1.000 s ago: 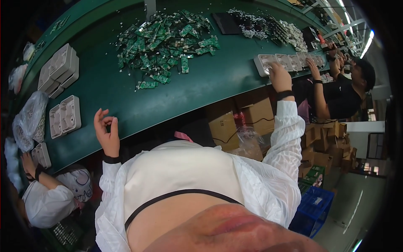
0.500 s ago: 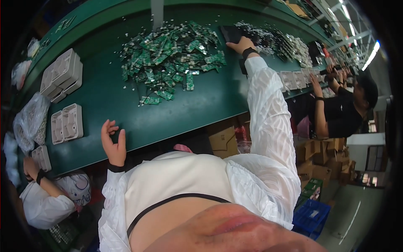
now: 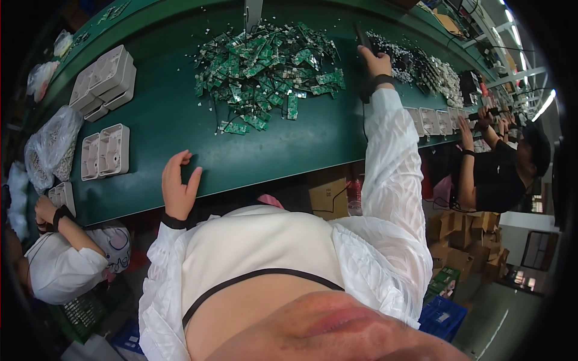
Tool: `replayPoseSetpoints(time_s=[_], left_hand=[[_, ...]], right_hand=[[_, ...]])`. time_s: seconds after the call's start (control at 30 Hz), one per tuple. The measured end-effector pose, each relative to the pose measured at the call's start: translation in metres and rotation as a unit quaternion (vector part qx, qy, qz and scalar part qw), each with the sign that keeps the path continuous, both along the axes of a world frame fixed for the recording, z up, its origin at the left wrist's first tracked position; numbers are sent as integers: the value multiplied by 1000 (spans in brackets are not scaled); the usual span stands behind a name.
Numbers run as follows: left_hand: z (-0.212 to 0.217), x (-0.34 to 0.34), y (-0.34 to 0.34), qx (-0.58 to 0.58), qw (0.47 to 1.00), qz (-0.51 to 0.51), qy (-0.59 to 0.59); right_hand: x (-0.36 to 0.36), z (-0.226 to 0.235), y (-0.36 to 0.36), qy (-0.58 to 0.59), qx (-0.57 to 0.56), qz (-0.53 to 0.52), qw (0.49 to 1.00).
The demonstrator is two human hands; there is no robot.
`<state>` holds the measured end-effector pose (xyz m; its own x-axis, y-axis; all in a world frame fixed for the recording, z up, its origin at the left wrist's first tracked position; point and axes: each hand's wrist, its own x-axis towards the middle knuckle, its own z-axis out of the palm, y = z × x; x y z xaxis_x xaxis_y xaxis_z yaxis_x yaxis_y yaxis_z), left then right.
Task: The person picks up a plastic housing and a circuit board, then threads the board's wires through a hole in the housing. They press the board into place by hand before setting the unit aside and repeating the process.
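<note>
My right hand [image 3: 378,65] is closed on a dark, flat, block-like object [image 3: 362,40] at the far right of the work surface. The object stands narrow side toward me, and its exact kind is not clear. Just left of it lies a wide heap of small green circuit boards [image 3: 265,69] with dark wires. My left hand [image 3: 179,188] hovers over the bench's near edge, its fingers loosely bent and apart, with nothing in them. The nearest things to its left are two joined light-grey plastic housings [image 3: 105,153].
More grey housings [image 3: 103,78] are stacked at the left, beside a clear bag of small parts [image 3: 54,144]. Small white parts [image 3: 442,81] and dark wired pieces spread right of my right hand. One person [image 3: 66,259] works at left, another [image 3: 503,174] at right. Cardboard boxes [image 3: 328,192] stand below the bench.
The dark block in my right hand has turned from lying broad side up to standing on a narrow side. My left hand stays empty. The view has shifted slightly.
</note>
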<state>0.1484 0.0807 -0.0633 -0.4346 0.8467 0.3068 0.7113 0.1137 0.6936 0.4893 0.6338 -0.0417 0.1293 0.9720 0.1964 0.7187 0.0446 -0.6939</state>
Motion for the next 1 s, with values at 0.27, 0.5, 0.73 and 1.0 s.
replayPoseSetpoints(time_s=[0.27, 0.5, 0.73, 1.0], left_hand=[[13, 27, 3, 14, 996, -82, -31], [30, 70, 45, 4, 971, -240, -19], [17, 78, 67, -105, 944, -256, 179], [27, 83, 79, -92, 952, -246, 158]], right_hand=[[32, 69, -204, 88, 65, 473, 874], [-18, 33, -291, -132, 19, 630, 765], [-10, 58, -256, -80, 138, 576, 802], [228, 101, 93, -194, -7, -22, 981]])
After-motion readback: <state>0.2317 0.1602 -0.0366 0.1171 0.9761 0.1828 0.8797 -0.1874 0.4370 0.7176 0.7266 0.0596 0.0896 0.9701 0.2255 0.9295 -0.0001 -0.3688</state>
